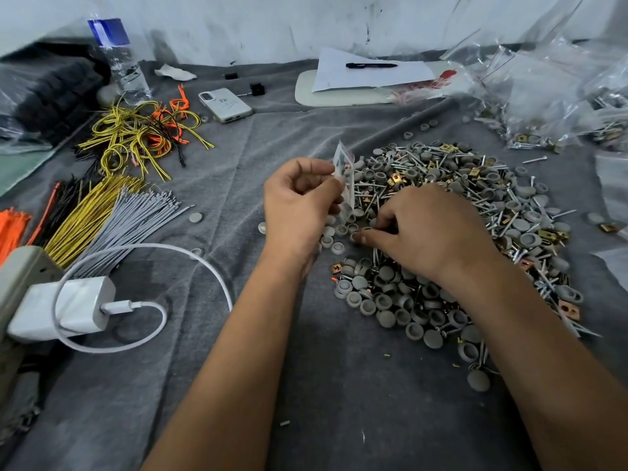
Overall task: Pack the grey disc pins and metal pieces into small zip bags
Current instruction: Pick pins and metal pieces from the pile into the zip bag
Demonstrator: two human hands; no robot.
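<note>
A big heap of grey disc pins, silver screws and small brass metal pieces lies on the grey cloth right of centre. My left hand pinches a small clear zip bag upright at the heap's left edge. My right hand lies palm down on the heap, its fingertips curled around grey discs near the bag's bottom. What sits under the palm is hidden.
Filled zip bags pile at the back right. Yellow, orange and black wires, grey cable ties, a phone, a water bottle, a charger with cable and papers with a pen surround the work spot.
</note>
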